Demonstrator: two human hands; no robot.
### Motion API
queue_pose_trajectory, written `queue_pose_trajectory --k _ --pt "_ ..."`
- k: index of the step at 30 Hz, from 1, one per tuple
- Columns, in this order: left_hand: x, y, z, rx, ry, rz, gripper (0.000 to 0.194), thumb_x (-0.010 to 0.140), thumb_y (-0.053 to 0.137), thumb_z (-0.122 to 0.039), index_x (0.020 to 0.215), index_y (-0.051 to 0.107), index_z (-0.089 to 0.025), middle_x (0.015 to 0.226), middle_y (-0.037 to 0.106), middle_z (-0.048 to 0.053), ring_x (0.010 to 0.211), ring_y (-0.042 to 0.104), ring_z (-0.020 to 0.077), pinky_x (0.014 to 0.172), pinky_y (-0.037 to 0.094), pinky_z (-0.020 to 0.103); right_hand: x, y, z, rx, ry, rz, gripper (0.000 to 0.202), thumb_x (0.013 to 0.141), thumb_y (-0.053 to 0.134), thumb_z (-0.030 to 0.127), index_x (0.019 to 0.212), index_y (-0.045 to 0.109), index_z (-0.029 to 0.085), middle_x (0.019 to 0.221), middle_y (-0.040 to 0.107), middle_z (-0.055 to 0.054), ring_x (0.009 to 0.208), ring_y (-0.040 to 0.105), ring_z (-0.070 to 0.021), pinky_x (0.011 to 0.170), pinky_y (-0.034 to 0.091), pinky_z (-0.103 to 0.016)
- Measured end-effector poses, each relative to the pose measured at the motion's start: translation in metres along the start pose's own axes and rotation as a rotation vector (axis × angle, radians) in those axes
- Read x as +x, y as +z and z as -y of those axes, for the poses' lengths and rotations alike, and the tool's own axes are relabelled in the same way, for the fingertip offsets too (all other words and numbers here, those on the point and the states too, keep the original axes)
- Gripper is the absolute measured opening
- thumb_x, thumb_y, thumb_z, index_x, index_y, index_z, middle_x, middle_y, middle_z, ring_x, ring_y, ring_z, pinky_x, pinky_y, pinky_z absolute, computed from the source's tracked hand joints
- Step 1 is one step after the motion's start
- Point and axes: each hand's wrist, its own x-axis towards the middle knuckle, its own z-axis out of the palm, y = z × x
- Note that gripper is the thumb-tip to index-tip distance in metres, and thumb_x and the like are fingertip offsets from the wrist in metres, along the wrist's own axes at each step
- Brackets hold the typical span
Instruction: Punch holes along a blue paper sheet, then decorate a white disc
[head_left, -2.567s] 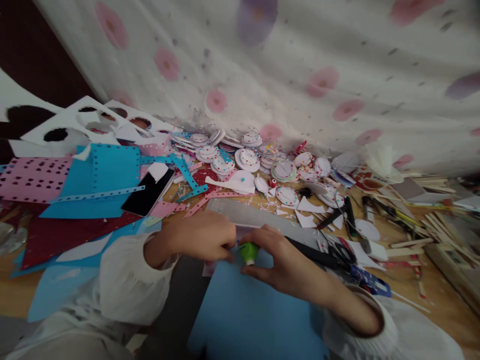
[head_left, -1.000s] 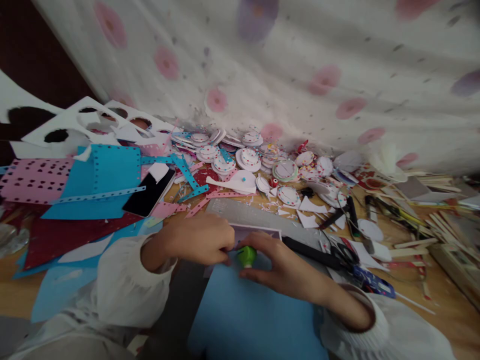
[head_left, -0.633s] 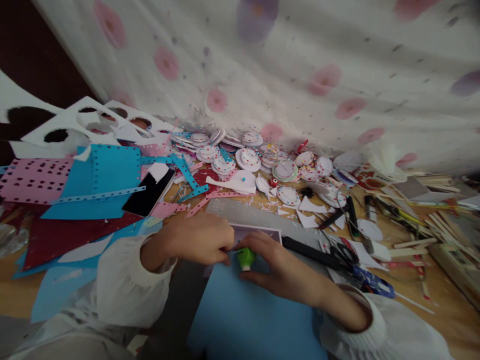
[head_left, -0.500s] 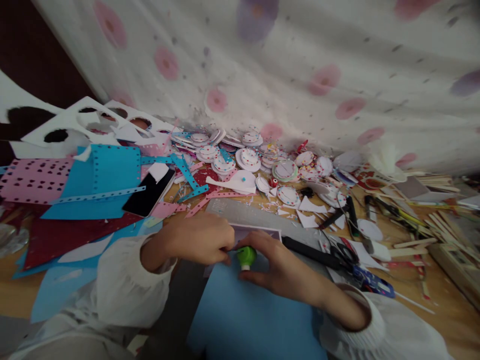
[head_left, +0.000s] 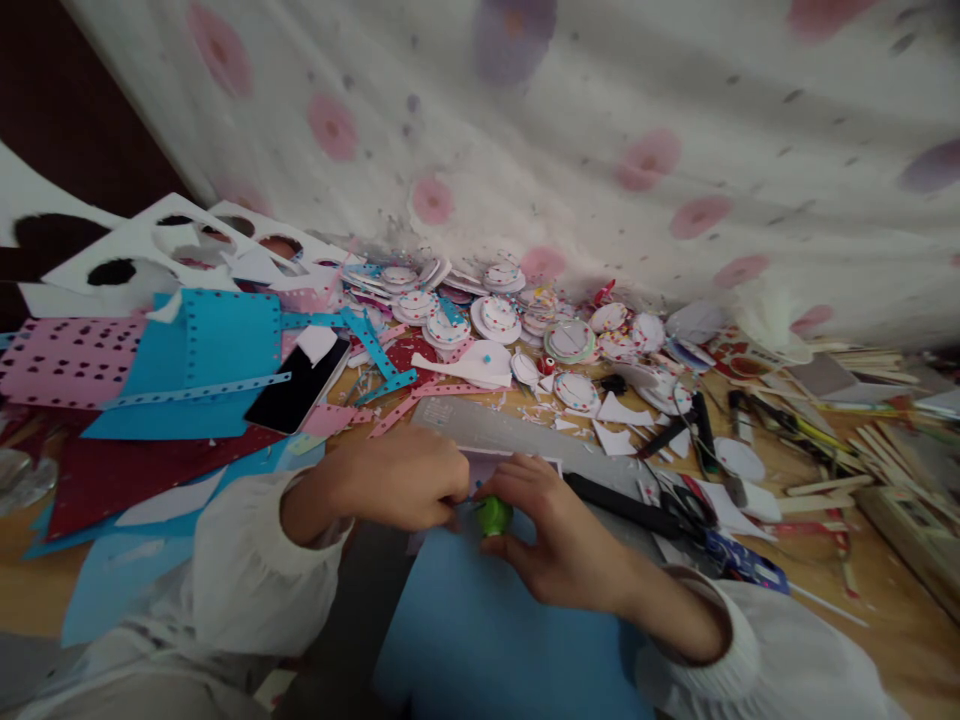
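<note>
A light blue paper sheet (head_left: 510,640) spreads below both hands at the front of the table. My left hand (head_left: 397,480) is closed, its thumb and fingers pinched at the sheet's far edge. Between the thumb and fingers of my right hand (head_left: 555,535) is a small rounded green paper punch (head_left: 493,516), set at that same edge. The fingertips hide part of the punch. Behind the hands lies a shallow pale tray (head_left: 480,456), mostly covered by them.
Decorated white paper discs (head_left: 495,318) pile up along the curtain (head_left: 600,150). Punched blue and pink papers (head_left: 75,360) and a phone (head_left: 300,385) lie left. Right are a blue glue gun (head_left: 746,562), scissors (head_left: 694,500) and wooden sticks (head_left: 900,460). Paper scraps (head_left: 615,430) litter the middle.
My right hand's fingers have closed in around the green punch, and the pale part at its lower end no longer shows. My left hand has hardly moved.
</note>
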Motion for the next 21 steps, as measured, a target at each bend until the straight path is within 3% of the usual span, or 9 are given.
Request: queue_pose_trajectory --k 2,5,10,16,21 --pt "0.000 -0.001 0.000 -0.004 -0.013 0.009 0.021 0.082 0.060 -0.026 0.068 0.074 -0.020 0.061 0.070 0.003 0.051 0.055 0.0145 0.044 0.019 0.027 0.000 0.000 0.001 -0.028 0.016 -0.001 0.009 0.079 0.063 0.021 0.085 0.060 0.017 0.087 0.063 -0.009 0.083 0.054 -0.0245 0.074 0.041 -0.040" --pt "-0.001 -0.001 -0.002 -0.046 -0.039 0.030 0.026 0.081 0.065 -0.043 0.072 0.072 -0.020 0.064 0.070 0.002 0.056 0.059 0.0158 0.045 0.024 0.025 0.000 0.000 0.001 -0.021 0.024 -0.006 0.011 0.077 0.064 0.020 0.087 0.061 0.017 0.089 0.065 -0.008 0.086 0.056 -0.0247 0.076 0.040 -0.040" --pt "0.005 0.005 -0.008 -0.052 -0.056 -0.071 0.068 0.058 0.069 -0.076 0.092 0.069 -0.017 0.082 0.073 0.006 0.067 0.065 0.0219 0.053 0.038 0.026 0.003 0.000 0.004 0.022 0.031 0.001 0.020 0.072 0.065 0.015 0.091 0.062 0.019 0.102 0.066 -0.009 0.096 0.057 -0.0263 0.082 0.040 -0.041" --pt "0.015 0.008 -0.014 0.066 -0.005 -0.131 0.047 0.068 0.070 -0.062 0.077 0.075 -0.016 0.067 0.071 0.007 0.058 0.065 0.0224 0.051 0.040 0.029 0.004 0.002 0.006 -0.007 0.038 0.000 0.023 0.064 0.056 0.008 0.085 0.060 0.019 0.095 0.067 -0.009 0.090 0.058 -0.0252 0.077 0.039 -0.039" --pt "0.013 0.004 -0.012 0.057 0.012 -0.140 0.042 0.068 0.071 -0.059 0.073 0.075 -0.017 0.064 0.071 0.006 0.058 0.065 0.0213 0.051 0.039 0.028 0.003 0.006 0.007 0.010 0.037 -0.031 0.025 0.063 0.053 0.008 0.085 0.059 0.019 0.093 0.066 -0.008 0.089 0.058 -0.0245 0.078 0.039 -0.040"
